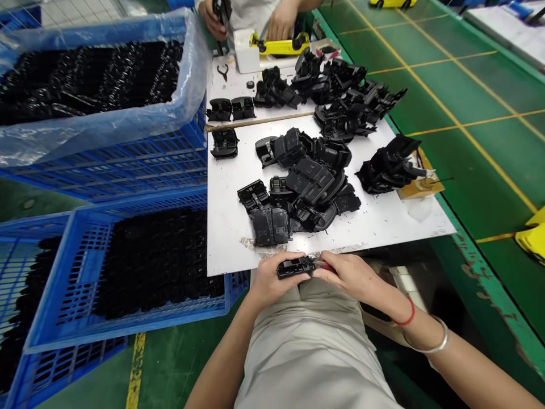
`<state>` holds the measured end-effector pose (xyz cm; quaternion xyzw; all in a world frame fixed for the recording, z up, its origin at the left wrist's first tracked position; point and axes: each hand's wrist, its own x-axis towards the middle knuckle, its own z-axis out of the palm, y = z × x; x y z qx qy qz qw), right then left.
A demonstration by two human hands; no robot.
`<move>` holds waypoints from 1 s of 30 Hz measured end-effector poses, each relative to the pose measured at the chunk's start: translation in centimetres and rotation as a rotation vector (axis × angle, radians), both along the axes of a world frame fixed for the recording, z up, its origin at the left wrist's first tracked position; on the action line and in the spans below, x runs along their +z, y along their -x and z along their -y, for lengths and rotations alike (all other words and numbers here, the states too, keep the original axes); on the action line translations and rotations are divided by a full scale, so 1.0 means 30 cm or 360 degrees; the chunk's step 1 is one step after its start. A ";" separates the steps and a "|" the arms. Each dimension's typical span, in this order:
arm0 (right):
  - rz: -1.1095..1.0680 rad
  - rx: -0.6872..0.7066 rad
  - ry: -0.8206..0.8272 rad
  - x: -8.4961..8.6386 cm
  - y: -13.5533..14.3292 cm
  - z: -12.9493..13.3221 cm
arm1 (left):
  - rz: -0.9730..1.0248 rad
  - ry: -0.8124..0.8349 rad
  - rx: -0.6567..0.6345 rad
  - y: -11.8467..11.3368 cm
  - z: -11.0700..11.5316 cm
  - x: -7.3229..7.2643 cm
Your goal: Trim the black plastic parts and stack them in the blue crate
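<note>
Creased pale clothes sit nearest. By the near edge of the table, fingers of the left hand grip a black part; those of the right hand clasp a red tool.

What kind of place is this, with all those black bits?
Probably a factory workroom: black parts lie heaped on a white table, blue crates alongside hold many more dark pieces, and another person's hand shows at the far end.
</note>
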<state>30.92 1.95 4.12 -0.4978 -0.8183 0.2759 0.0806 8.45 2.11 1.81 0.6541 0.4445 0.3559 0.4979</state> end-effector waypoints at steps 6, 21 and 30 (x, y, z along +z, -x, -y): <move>-0.0049 -0.0024 0.0036 -0.008 0.002 0.002 | -0.0029 0.0013 -0.0016 -0.001 -0.002 0.005; 0.0043 0.0029 -0.0026 -0.014 0.001 0.006 | -0.0035 -0.0040 -0.0040 0.000 -0.003 0.000; 0.0156 0.0108 -0.0174 -0.018 0.005 0.015 | -0.0058 -0.0127 -0.0054 -0.001 -0.003 -0.001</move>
